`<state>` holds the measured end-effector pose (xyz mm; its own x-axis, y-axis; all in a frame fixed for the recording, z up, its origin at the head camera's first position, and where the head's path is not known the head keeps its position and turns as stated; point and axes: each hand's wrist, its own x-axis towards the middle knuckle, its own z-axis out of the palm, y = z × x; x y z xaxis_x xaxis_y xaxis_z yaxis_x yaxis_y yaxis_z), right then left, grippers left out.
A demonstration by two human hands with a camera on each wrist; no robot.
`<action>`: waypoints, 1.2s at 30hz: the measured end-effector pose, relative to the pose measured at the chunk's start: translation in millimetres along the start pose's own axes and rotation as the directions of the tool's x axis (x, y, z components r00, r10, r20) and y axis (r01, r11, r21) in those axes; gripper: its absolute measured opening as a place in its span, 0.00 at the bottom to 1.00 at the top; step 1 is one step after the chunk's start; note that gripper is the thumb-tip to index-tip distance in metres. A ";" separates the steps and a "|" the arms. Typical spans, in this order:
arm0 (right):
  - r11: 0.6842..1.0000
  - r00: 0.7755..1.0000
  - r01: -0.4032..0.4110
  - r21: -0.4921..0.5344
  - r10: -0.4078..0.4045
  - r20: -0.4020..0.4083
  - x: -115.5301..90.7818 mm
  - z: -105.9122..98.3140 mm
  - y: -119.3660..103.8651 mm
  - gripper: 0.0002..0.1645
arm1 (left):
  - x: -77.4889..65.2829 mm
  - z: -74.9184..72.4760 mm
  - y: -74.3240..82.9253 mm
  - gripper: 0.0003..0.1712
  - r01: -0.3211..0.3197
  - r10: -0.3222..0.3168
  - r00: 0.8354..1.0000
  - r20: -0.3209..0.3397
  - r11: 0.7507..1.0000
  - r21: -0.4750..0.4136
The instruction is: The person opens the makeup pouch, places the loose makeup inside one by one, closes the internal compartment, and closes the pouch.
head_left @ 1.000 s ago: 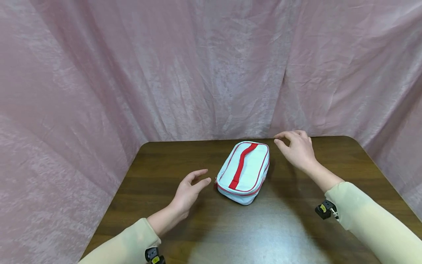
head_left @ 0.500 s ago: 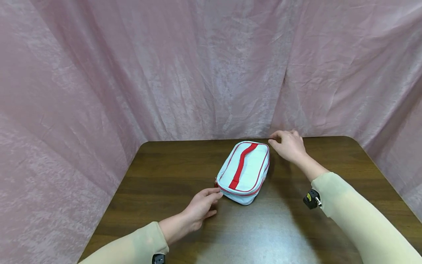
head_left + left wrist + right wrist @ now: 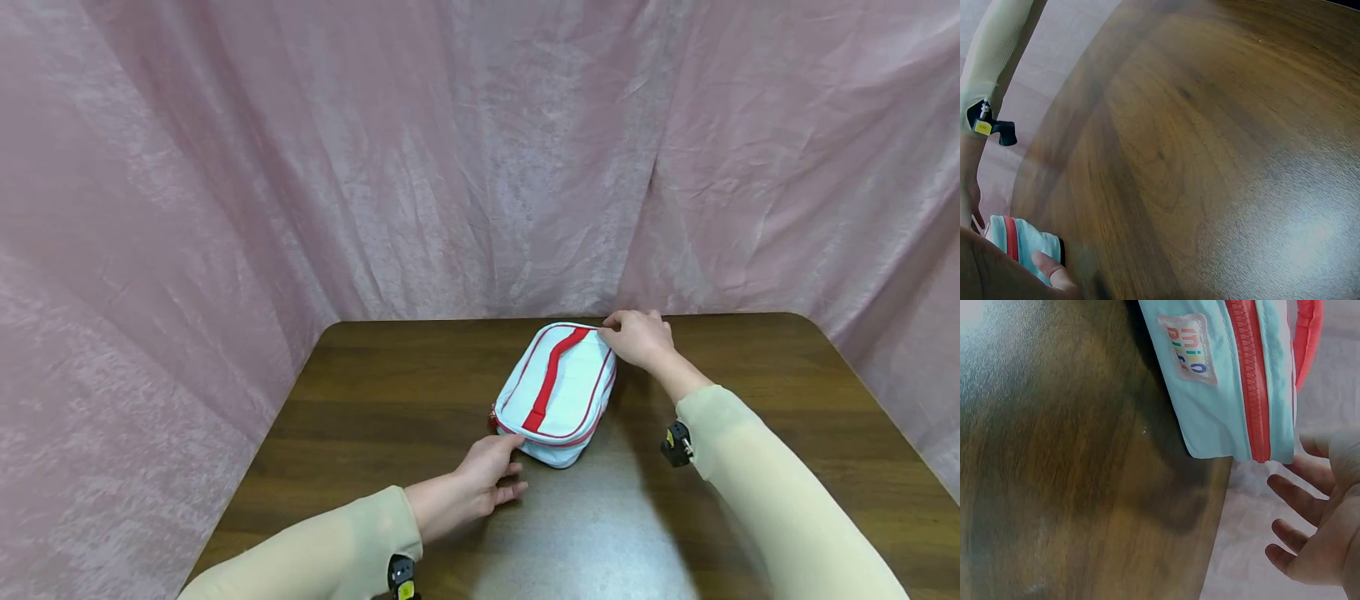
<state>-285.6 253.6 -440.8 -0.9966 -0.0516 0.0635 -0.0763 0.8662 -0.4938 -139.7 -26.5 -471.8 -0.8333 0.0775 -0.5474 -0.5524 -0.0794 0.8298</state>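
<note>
A pale blue pouch (image 3: 562,383) with red piping, a red zip and a red strap handle lies on the table. My left hand (image 3: 480,479) is at its near left corner, the thumb at the top edge and the lower fingers loosely spread. In the left wrist view, a fingertip (image 3: 1047,262) rests against the pouch's side; some fingers are hidden. At the far right corner is my right hand (image 3: 641,342), thumb over the top edge. The right wrist view shows its fingers (image 3: 1297,497) relaxed, the foremost ones touching the pouch's end.
The brown wooden table (image 3: 382,375) has rounded far corners. A pink velvet curtain (image 3: 465,167) hangs behind it and along the sides. A dark camera (image 3: 677,444) sits at my right cuff, and another camera (image 3: 401,575) at my left cuff.
My left hand has moved right and toward me, up to the pouch's near left corner. My right hand has moved left to its far right corner. The pouch has hardly moved.
</note>
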 end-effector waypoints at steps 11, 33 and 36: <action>0.993 0.996 -0.079 0.087 0.077 0.035 -0.3 2.7 1.1 0.20 | 8.2 14.1 5.5 0.21 -0.001 0.004 0.999 -0.038 0.996 0.084; 0.856 0.980 -0.194 0.479 0.153 0.124 -29.4 -38.1 -5.7 0.27 | 36.9 -22.4 70.9 0.21 -0.232 0.257 0.966 -0.030 0.910 0.343; 0.837 0.976 -0.210 0.506 0.150 0.157 -37.0 -47.1 -7.2 0.29 | 45.5 -30.0 84.6 0.22 -0.303 0.336 0.942 -0.027 0.879 0.369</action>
<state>-246.9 272.6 -398.7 -0.9890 0.0016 -0.1480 0.1303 0.4839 -0.8654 -224.9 -59.5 -429.8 -0.9706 0.0198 -0.2398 -0.2254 0.2740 0.9349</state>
